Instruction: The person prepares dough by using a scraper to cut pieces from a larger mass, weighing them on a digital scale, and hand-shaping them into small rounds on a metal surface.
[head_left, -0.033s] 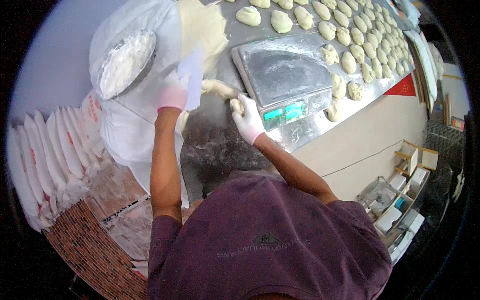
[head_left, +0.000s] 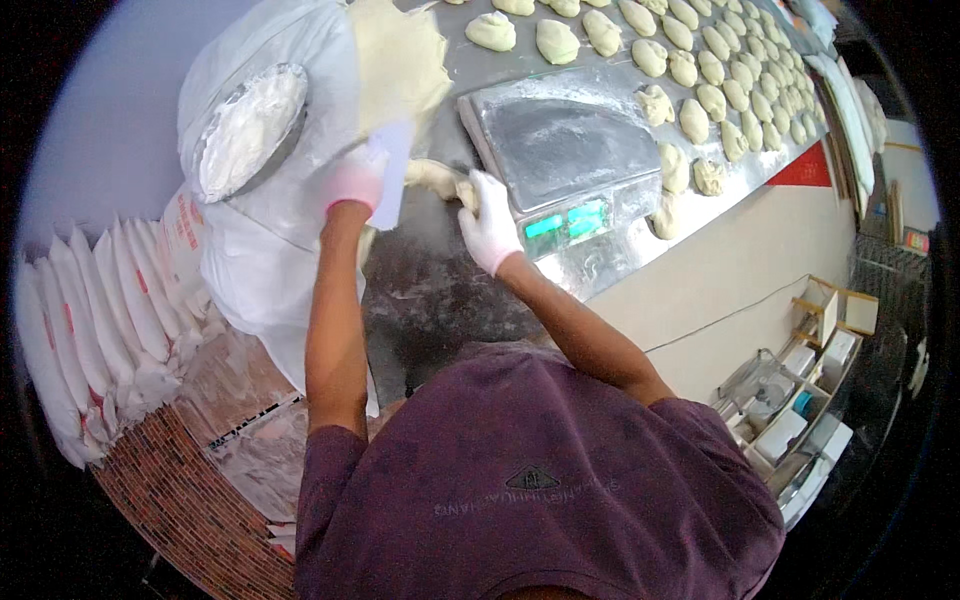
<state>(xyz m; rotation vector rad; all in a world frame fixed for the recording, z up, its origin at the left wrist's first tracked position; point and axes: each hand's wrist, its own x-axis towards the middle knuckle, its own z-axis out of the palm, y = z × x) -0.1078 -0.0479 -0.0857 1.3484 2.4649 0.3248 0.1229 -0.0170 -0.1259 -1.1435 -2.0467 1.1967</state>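
My left hand [head_left: 356,180], in a white and pink glove, is closed on a flat, pale dough scraper [head_left: 391,178]. The scraper stands at the left end of a rope of dough [head_left: 432,177]. At the rope's other end, my right hand [head_left: 489,222], gloved too, grips the dough, its fingers partly hiding it. Just right of that hand is a flour-dusted scale [head_left: 570,140] with a lit green display. Beyond the scraper, a large sheet of dough [head_left: 400,60] lies partly on white cloth.
Rows of dough pieces [head_left: 695,120] cover the right of the metal table [head_left: 420,270]. A bowl of flour [head_left: 250,135] rests on the white cloth [head_left: 265,270] at left. Full white sacks [head_left: 110,310] stand beside the table. Boxes [head_left: 780,435] sit low at right.
My right hand has shifted slightly left and up along the dough rope. My left hand, with the scraper, has moved a little to the right.
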